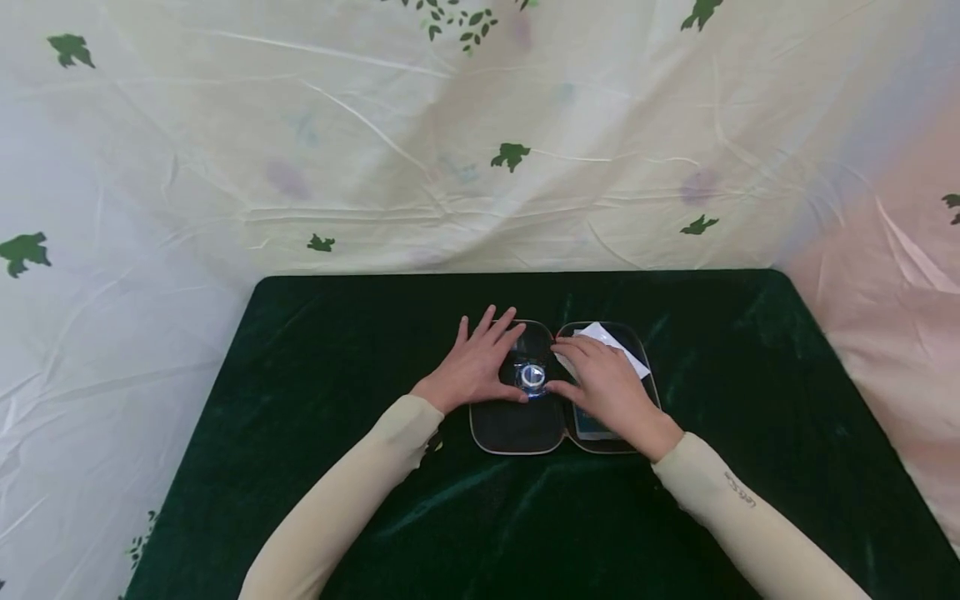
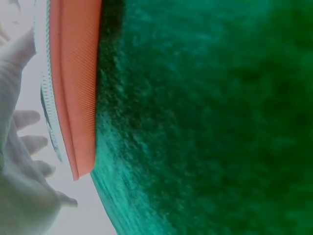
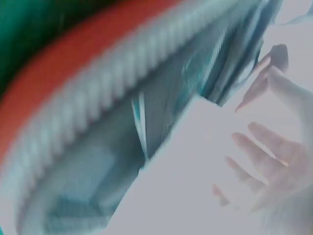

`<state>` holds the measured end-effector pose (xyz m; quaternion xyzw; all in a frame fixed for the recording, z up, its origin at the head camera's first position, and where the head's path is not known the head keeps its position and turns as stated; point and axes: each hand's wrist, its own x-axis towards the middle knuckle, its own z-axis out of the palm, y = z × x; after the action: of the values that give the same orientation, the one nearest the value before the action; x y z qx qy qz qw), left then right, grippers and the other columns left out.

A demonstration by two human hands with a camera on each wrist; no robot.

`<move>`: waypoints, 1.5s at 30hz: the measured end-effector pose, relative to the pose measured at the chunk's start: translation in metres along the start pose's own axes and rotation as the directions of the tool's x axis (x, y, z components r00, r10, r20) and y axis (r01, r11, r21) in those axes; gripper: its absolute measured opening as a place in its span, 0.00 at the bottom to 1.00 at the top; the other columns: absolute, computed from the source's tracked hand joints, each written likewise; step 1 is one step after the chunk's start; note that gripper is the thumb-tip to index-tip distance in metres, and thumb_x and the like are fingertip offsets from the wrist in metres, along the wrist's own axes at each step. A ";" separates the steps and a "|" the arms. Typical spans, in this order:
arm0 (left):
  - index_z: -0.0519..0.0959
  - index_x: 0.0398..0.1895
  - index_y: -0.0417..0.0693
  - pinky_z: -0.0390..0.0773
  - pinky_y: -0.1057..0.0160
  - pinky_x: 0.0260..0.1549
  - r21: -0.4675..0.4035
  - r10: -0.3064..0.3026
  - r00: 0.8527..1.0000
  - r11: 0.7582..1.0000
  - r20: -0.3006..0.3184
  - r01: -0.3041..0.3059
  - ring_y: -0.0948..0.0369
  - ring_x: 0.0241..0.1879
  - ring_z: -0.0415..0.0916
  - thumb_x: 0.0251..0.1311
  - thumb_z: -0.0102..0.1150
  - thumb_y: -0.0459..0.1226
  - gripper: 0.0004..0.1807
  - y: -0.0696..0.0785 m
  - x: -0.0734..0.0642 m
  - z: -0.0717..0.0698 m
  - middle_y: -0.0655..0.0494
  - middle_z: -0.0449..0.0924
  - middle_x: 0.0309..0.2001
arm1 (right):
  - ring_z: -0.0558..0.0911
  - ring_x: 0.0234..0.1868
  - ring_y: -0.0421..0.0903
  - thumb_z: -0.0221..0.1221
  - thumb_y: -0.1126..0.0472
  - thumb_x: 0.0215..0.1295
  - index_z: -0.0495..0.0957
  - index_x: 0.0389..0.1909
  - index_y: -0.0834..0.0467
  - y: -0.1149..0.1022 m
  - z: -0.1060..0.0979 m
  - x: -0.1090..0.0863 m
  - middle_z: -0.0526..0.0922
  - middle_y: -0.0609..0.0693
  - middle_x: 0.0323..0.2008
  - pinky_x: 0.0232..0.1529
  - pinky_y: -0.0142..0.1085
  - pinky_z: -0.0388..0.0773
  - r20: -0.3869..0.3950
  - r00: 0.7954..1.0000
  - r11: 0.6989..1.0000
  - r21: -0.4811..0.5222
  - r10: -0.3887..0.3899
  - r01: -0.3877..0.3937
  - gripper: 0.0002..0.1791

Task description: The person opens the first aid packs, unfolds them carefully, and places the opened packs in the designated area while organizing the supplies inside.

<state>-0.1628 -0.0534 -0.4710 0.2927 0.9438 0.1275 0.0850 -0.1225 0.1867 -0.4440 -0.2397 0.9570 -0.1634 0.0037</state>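
A zip case [image 1: 517, 433] lies opened flat on the table, black inside, with orange sides [image 2: 76, 93] and a pale zipper seen from the left wrist. On its left half sits a small shiny round object [image 1: 532, 377] in what looks like clear wrapping. My left hand [image 1: 474, 368] spreads its fingers over that half, thumb close beside the round object. Over the other half is my right hand [image 1: 609, 387], its thumb reaching toward the same object and its fingers extended. A white sheet [image 1: 628, 358] lies partly beneath the right hand. Whether either thumb touches the round object, I cannot tell.
A bluish flat item [image 1: 591, 427] lies in the right half of the case, partly hidden by the hand. Dark green velvety cloth [image 1: 360, 333] covers the table. Behind it hangs a pale curtain [image 1: 420, 208] with green leaf prints.
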 end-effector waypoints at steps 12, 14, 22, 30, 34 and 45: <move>0.51 0.84 0.52 0.39 0.32 0.75 0.017 -0.038 0.998 0.999 0.044 0.037 0.47 0.83 0.32 0.52 0.68 0.71 0.64 0.001 0.011 0.003 0.51 0.38 0.85 | 0.60 0.78 0.64 0.67 0.45 0.69 0.72 0.73 0.58 0.025 -0.006 0.009 0.66 0.60 0.76 0.70 0.66 0.61 0.201 0.978 0.997 0.064 -0.046 0.034 0.37; 0.52 0.84 0.51 0.39 0.32 0.75 0.015 -0.039 0.999 0.999 0.037 0.039 0.47 0.83 0.33 0.53 0.68 0.70 0.63 0.001 0.012 0.004 0.52 0.40 0.85 | 0.60 0.78 0.63 0.66 0.45 0.70 0.73 0.73 0.57 0.027 -0.004 0.009 0.66 0.58 0.76 0.70 0.66 0.61 0.213 0.976 0.996 0.077 -0.054 0.038 0.35; 0.55 0.83 0.51 0.40 0.33 0.75 0.038 -0.064 0.997 0.997 0.033 0.063 0.49 0.83 0.36 0.54 0.68 0.69 0.60 0.003 0.018 0.004 0.53 0.45 0.84 | 0.62 0.77 0.62 0.65 0.45 0.72 0.75 0.71 0.56 0.029 0.000 0.007 0.69 0.56 0.75 0.69 0.67 0.63 0.226 0.972 0.994 0.101 -0.066 0.043 0.32; 0.58 0.82 0.51 0.41 0.33 0.75 0.062 -0.057 0.997 0.997 0.048 0.054 0.50 0.83 0.38 0.57 0.66 0.69 0.57 0.003 0.021 0.001 0.54 0.48 0.83 | 0.63 0.76 0.64 0.65 0.46 0.72 0.76 0.71 0.54 0.030 -0.001 0.008 0.68 0.57 0.75 0.68 0.67 0.65 0.239 0.967 0.992 0.106 -0.090 0.066 0.30; 0.59 0.82 0.50 0.42 0.34 0.75 0.064 -0.048 0.998 0.997 0.039 0.045 0.50 0.82 0.41 0.58 0.65 0.68 0.55 0.001 0.023 0.001 0.54 0.51 0.83 | 0.63 0.76 0.64 0.64 0.47 0.72 0.76 0.71 0.54 0.031 -0.001 0.008 0.68 0.57 0.75 0.68 0.66 0.65 0.248 0.964 0.991 0.113 -0.095 0.069 0.30; 0.68 0.76 0.49 0.50 0.36 0.75 0.083 -0.035 0.999 0.996 -0.033 0.038 0.52 0.77 0.58 0.60 0.66 0.65 0.48 0.001 0.029 0.001 0.52 0.66 0.76 | 0.61 0.77 0.63 0.64 0.47 0.73 0.75 0.72 0.54 0.031 -0.002 0.008 0.66 0.56 0.76 0.69 0.66 0.63 0.267 0.960 0.991 0.125 -0.087 0.055 0.30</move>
<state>-0.1853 -0.0360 -0.4741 0.2767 0.9547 0.0908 0.0604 -0.1439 0.2091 -0.4516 -0.2936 0.9269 -0.1846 0.1432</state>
